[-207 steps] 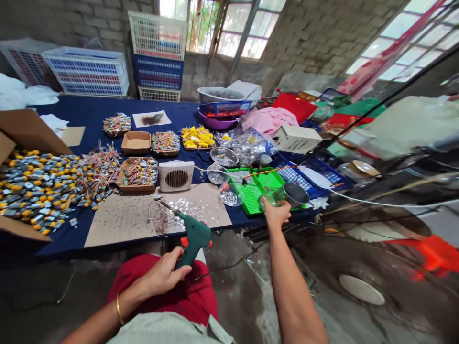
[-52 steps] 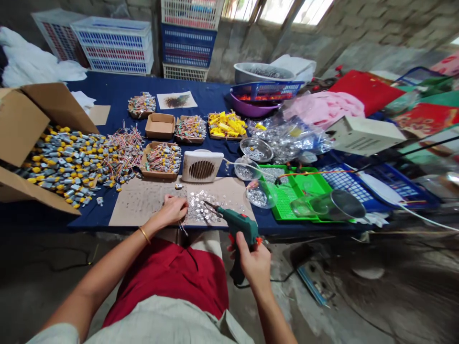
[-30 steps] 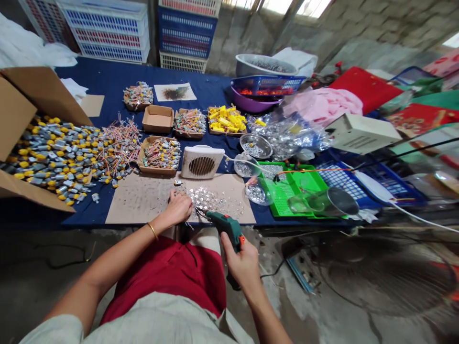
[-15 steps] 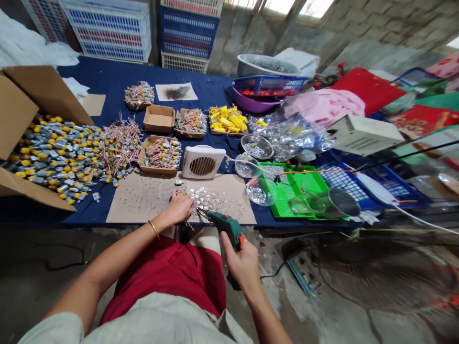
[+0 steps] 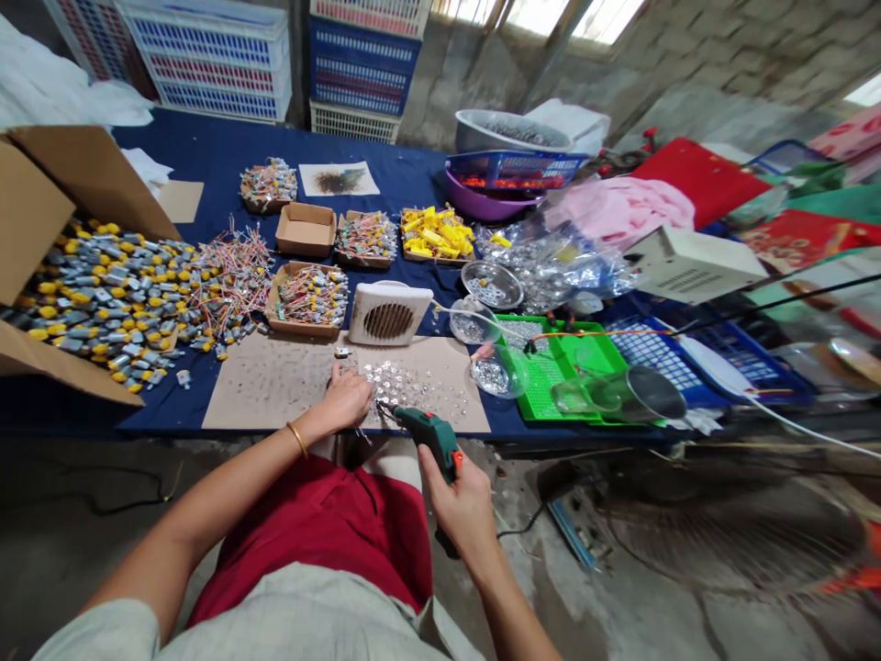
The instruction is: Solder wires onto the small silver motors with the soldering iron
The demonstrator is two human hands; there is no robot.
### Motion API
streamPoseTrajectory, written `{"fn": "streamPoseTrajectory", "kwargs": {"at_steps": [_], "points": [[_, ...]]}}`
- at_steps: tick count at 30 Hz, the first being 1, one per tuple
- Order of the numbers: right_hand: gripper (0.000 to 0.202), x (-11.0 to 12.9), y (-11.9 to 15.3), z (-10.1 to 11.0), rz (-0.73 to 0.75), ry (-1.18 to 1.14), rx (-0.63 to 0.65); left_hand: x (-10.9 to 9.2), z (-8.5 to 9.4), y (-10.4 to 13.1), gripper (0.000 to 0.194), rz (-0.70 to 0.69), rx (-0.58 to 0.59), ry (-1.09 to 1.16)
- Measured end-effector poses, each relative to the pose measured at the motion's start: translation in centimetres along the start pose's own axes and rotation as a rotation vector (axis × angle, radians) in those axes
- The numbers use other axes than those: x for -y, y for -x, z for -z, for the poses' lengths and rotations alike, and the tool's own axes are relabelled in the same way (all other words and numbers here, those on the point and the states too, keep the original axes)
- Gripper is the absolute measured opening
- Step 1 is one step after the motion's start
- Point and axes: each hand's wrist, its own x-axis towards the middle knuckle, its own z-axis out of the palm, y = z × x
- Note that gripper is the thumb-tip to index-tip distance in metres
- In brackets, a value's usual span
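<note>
My right hand (image 5: pixel 462 496) is wrapped round the handle of a green pistol-shaped power tool (image 5: pixel 428 431) with red buttons and a cord below. Its thin dark tip points left, close to the fingers of my left hand (image 5: pixel 346 400). That hand rests over the cardboard sheet (image 5: pixel 254 390) with the fingers pressed together; what they hold is mostly hidden, though thin wire ends (image 5: pixel 363 435) stick out below. Just beyond the fingertips lies a small motor (image 5: pixel 342 352). Many small shiny metal bits (image 5: pixel 406 378) are scattered on the cardboard beside the tip.
Left, an open carton (image 5: pixel 89 174) spills yellow-capped motors (image 5: pixel 103 294). A small white fan (image 5: pixel 390 314) stands behind the cardboard, near trays of wired motors (image 5: pixel 313 296) and yellow parts (image 5: pixel 437 231). To the right are bowls of metal pieces (image 5: pixel 491 375) and a green basket (image 5: pixel 551 404).
The power tool and my right hand have shifted very slightly left. My left hand keeps its place and grip.
</note>
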Motion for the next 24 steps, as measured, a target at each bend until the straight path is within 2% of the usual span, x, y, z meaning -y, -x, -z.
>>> {"fn": "streamPoseTrajectory", "kwargs": {"at_steps": [9, 12, 15, 20, 24], "points": [[0.033, 1.6, -1.1, 0.3, 0.141, 0.064, 0.115, -0.2, 0.0, -0.3, 0.022, -0.004, -0.004, -0.03], [0.034, 1.6, -1.1, 0.5, 0.136, 0.061, 0.102, -0.2, 0.1, -0.3, 0.022, 0.008, 0.003, -0.036], [0.038, 1.1, -0.5, 0.9, 0.064, 0.035, 0.042, -0.3, 0.4, -0.2, 0.02, 0.008, 0.009, -0.025], [0.045, -0.5, 1.6, 1.6, -0.139, -0.016, -0.081, -0.3, 0.4, -0.2, 0.02, 0.014, 0.022, -0.049], [0.05, -1.6, 2.7, 1.7, -0.261, -0.028, -0.124, -0.2, 0.1, -0.2, 0.021, 0.015, 0.015, -0.076]]}}
